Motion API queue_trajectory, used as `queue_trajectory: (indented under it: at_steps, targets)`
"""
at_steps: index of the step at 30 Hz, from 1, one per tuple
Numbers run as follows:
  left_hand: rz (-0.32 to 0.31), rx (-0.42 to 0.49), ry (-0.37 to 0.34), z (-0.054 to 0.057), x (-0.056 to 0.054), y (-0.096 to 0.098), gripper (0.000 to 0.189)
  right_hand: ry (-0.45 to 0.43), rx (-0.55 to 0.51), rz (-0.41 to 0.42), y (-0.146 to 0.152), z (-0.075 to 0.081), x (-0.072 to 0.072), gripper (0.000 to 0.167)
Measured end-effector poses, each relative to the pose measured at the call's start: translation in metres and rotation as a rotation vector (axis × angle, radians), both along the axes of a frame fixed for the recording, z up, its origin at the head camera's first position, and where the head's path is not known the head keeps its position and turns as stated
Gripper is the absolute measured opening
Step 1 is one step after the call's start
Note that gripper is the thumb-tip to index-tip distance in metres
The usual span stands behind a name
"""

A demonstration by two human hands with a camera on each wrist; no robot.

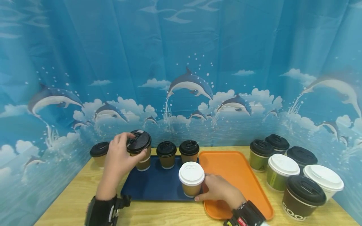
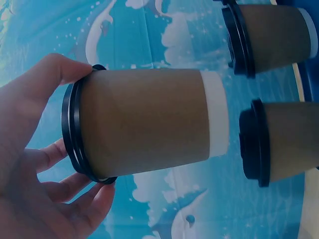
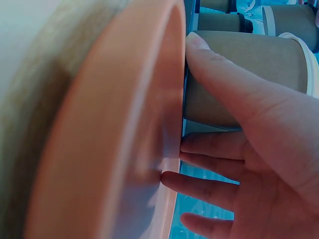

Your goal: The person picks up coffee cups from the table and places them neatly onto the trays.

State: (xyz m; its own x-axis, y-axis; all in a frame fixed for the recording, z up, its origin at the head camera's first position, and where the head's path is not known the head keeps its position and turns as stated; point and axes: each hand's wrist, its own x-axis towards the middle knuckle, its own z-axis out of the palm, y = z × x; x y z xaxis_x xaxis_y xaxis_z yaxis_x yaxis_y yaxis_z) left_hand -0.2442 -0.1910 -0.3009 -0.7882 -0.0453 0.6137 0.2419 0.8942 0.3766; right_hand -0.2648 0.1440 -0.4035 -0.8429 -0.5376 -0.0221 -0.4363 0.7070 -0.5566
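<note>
My left hand grips a brown paper cup by its black lid, with the thumb on one side and fingers on the other. The cup is raised over another brown cup on the blue tray; the lower cup's lid is hidden in the head view. On the tray's front right stands a brown cup with a white lid. My right hand is beside its base, thumb in front, fingers extended along the orange tray's rim. Whether the thumb touches the cup cannot be told.
Two black-lidded brown cups stand along the blue tray's back. Another brown cup is left of it. The orange tray adjoins on the right. Several larger cups, including a dark-brown one, crowd the table's right side.
</note>
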Motion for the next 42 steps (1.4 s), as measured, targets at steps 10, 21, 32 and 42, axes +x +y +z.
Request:
queue_trajectory:
  at_steps: [10,21,32,42]
  targets:
    - [-0.081,-0.055,-0.07,-0.001,0.003,0.016,0.068,0.012,0.003,0.01,0.0,0.0,0.0,0.078]
    - [-0.159,-0.12,-0.195,-0.007,0.006,0.041,0.074,0.003,-0.001,0.005,0.0,-0.002,-0.002,0.08]
    - [-0.23,-0.191,-0.356,-0.012,0.009,0.057,0.072,0.009,0.007,0.002,0.0,0.0,0.0,0.081]
    - [-0.269,-0.194,-0.449,-0.019,0.009,0.064,0.074,0.009,0.005,-0.005,0.0,0.001,0.001,0.079]
